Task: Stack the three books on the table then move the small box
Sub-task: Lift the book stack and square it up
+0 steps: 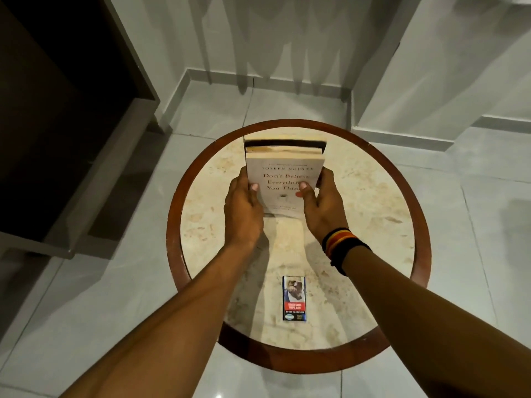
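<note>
A pile of books (pixel 284 168) sits on the far half of the round marble table (pixel 373 214). The top book has a white cover with red lettering; page edges and a dark cover of the lower ones show behind it. My left hand (pixel 242 208) grips the pile's left side, thumb on the white cover. My right hand (pixel 323 205), with dark wristbands, grips the right side the same way. A small box (pixel 293 298) with a blue, red and black label lies flat near the table's front edge, between my forearms and touched by neither.
The table has a raised brown wooden rim (pixel 175 202). Grey floor tiles surround it. A dark cabinet (pixel 57 124) stands at the left. White curtains (pixel 287 35) hang along the far wall, and a white skirting runs behind the table.
</note>
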